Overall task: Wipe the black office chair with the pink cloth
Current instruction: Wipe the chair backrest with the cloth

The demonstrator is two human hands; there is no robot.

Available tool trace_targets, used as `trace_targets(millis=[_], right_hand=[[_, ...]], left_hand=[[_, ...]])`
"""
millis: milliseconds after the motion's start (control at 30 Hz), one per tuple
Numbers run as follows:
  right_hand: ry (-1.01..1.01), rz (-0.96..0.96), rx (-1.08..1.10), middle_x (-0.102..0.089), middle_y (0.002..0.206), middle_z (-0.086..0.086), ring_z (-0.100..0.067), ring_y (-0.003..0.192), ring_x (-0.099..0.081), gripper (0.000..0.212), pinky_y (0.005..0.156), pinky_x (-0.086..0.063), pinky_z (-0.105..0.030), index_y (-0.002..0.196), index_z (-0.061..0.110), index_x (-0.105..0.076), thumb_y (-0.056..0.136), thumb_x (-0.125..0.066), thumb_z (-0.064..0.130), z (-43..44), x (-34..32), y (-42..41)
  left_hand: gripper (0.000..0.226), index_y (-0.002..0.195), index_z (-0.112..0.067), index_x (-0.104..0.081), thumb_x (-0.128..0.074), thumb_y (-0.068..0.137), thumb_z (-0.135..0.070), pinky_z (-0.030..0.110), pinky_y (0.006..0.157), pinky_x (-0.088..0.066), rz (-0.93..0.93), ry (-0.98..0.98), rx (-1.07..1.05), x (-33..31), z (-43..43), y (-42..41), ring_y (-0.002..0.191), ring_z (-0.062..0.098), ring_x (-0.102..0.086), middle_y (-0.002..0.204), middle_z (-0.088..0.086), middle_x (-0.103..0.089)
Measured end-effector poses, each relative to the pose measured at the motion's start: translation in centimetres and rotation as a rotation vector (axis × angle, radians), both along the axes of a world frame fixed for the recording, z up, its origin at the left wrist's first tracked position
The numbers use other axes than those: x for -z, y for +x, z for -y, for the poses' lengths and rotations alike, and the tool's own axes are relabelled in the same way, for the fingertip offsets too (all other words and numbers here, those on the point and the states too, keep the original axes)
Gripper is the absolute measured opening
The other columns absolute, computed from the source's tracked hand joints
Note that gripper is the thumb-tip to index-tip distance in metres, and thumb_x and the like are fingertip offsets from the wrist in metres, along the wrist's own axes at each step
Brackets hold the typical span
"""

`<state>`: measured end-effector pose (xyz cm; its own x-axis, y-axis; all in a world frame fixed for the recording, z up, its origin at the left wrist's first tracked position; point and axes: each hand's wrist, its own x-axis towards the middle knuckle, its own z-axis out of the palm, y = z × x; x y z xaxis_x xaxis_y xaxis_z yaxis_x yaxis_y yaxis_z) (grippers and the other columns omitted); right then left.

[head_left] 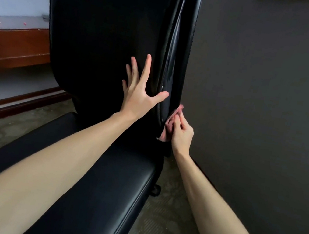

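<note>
The black office chair (102, 30) fills the middle of the view, its tall backrest upright and its glossy seat stretching toward me. My left hand (141, 91) lies flat on the backrest with fingers spread and the thumb reaching to the right edge. My right hand (182, 134) grips the bunched pink cloth (169, 127) and holds it against the lower right side edge of the backrest. Most of the cloth is hidden behind my fingers and the chair edge.
A dark grey wall (262, 92) stands close on the chair's right, leaving a narrow gap. A wooden desk (16, 46) sits at the left. Patterned carpet (162, 227) covers the floor, and a chair caster (156, 190) shows under the seat.
</note>
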<state>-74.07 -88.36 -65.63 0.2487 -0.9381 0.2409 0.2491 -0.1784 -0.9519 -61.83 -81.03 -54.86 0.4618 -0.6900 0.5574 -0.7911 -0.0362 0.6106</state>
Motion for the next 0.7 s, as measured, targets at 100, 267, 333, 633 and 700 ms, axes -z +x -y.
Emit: trace_targets(millis=[100,267,333,633,700], right_hand=[[0.081,-0.083,-0.039,-0.065,0.128,0.0,0.01,0.104,-0.061,0.033,0.098,-0.046,-0.017,0.133,0.014,-0.059,0.1,-0.053,0.014,-0.5,3.7,-1.1],[0.062,-0.066,-0.042,-0.068,0.114,0.009,0.005,0.103,-0.063,0.03,0.097,-0.046,-0.018,0.128,0.012,-0.063,0.098,-0.055,0.015,0.5,1.4,-1.2],[0.016,0.002,-0.026,-0.067,0.107,0.017,0.009,0.101,-0.063,0.031,0.095,-0.045,-0.015,0.128,0.011,-0.063,0.098,-0.055,0.014,0.9,-1.8,-0.6],[-0.087,0.123,-0.029,-0.07,0.101,0.024,0.004,0.105,-0.063,0.03,0.102,-0.047,-0.026,0.127,0.019,-0.064,0.099,-0.054,0.017,0.8,-9.4,-0.1],[-0.086,0.136,-0.021,-0.069,0.101,0.028,0.003,0.107,-0.064,0.03,0.101,-0.047,-0.026,0.128,0.019,-0.063,0.099,-0.054,0.016,-0.1,-8.1,-0.8]], left_hand=[[0.107,0.156,-0.041,0.008,-0.068,0.083,-0.055,0.064,0.118,-0.002,0.035,0.016,-0.018,0.1,0.0,-0.1,0.151,0.033,0.017,0.165,0.01,0.018],[0.106,0.156,-0.039,0.007,-0.068,0.083,-0.055,0.063,0.118,-0.008,0.064,0.03,-0.046,-0.3,-0.4,-0.2,0.151,0.033,0.013,0.166,0.01,0.014],[0.105,0.156,-0.04,0.006,-0.068,0.083,-0.056,0.064,0.118,-0.011,0.066,0.032,-0.047,-0.4,-0.6,-0.2,0.152,0.033,0.012,0.166,0.009,0.013],[0.105,0.155,-0.043,0.008,-0.068,0.083,-0.055,0.066,0.115,-0.021,0.075,0.058,-0.041,-0.6,-1.5,-0.8,0.152,0.03,0.01,0.166,0.008,0.011],[0.104,0.155,-0.042,0.008,-0.067,0.084,-0.055,0.066,0.116,-0.019,0.073,0.054,-0.027,-0.5,-1.7,-1.3,0.152,0.029,0.011,0.166,0.007,0.012]])
